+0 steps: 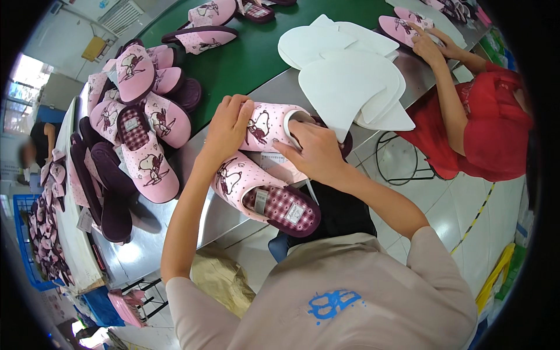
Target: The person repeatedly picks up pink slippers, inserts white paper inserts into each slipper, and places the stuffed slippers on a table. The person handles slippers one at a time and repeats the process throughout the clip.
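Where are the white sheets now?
In the head view, upper right of centre, the white sheets lie on the table, between the handled pink slipper and the person in red.

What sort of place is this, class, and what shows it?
Probably a slipper workshop or factory: matching pink slippers heaped on a green-topped worktable, white shaped sheets piled nearby, and a co-worker in red handling slippers.

The view is taken from the head, facing steeply down. The left hand [228, 125], right hand [319, 153] and table [251, 61] are seen close.
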